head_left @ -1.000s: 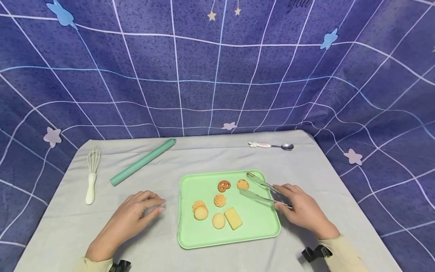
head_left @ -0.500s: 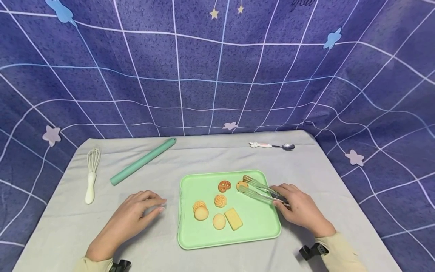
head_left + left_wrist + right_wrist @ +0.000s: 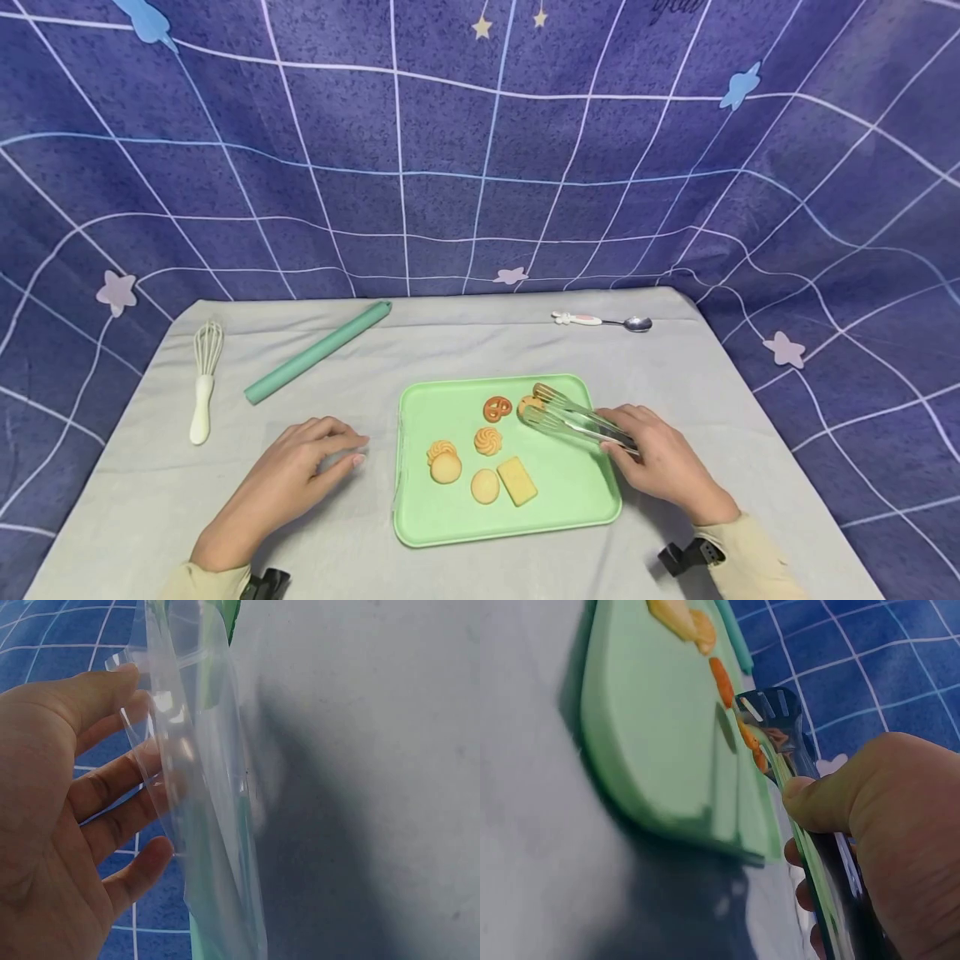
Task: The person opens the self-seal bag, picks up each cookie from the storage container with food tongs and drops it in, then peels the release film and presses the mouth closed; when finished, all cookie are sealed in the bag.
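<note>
My right hand (image 3: 663,454) grips metal tongs (image 3: 557,423), thumb on one arm and fingers behind. Their slotted tips lie on either side of a dotted round cookie (image 3: 527,406) near the back right of the green tray (image 3: 570,504). Beside it is a brown pretzel cookie (image 3: 497,408). Left of the tray, my left hand (image 3: 296,471) pinches a clear plastic bag (image 3: 202,787) at its edge; the left wrist view shows several fingertips through the film. Also on the tray are a swirl cookie (image 3: 487,442), a rectangular biscuit (image 3: 517,481) and plain round cookies (image 3: 484,486).
A white whisk (image 3: 203,383) lies at the far left of the grey-covered table (image 3: 337,550). Behind my left hand rests a green rolling pin (image 3: 318,352). A spoon (image 3: 603,321) with a white handle lies at the back right. A blue patterned cloth (image 3: 435,150) hangs behind.
My right hand has moved the tongs slightly left, and their tips have drawn closer together around the dotted cookie, which shifts slightly left. My left hand has hardly moved.
</note>
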Demonstrator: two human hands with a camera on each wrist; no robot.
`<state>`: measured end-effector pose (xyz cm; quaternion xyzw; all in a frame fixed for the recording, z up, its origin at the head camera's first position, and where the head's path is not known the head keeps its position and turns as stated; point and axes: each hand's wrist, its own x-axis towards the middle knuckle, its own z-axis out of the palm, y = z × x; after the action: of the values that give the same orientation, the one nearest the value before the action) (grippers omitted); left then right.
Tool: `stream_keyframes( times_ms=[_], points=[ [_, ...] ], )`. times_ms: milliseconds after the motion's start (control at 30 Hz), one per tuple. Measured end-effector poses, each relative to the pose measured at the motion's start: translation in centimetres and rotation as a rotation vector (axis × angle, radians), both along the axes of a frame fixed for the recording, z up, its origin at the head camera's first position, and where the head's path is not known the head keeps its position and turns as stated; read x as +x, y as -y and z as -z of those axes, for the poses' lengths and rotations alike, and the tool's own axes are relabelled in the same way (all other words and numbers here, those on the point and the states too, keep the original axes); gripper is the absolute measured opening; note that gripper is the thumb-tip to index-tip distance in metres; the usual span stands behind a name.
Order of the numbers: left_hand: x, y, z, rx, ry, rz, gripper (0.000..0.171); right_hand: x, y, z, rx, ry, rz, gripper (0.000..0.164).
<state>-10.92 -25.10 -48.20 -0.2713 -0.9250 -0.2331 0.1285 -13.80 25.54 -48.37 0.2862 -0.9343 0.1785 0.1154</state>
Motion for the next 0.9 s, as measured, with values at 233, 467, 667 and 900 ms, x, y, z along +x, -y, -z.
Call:
stream_keyframes(
  times_ms=[233,467,667,900],
  points=[
    [0.2,0.2,-0.1,-0.006,-0.012,0.002,0.021,-0.2,2.2,-1.1,-0.020,0.001,-0.062,0.047],
    [0.3,0.4,-0.2,-0.004,-0.007,-0.002,0.020,0.0,7.3,-1.5,-0.040,-0.009,-0.210,0.048],
    [0.4,0.2,-0.3,0.000,-0.004,0.000,0.019,0.3,11.9,-1.8,-0.030,0.003,-0.352,0.045],
    [0.6,0.2,-0.5,0.007,-0.003,-0.007,0.019,-0.3,15.2,-2.3,0.019,0.019,-0.417,0.039]
  ],
)
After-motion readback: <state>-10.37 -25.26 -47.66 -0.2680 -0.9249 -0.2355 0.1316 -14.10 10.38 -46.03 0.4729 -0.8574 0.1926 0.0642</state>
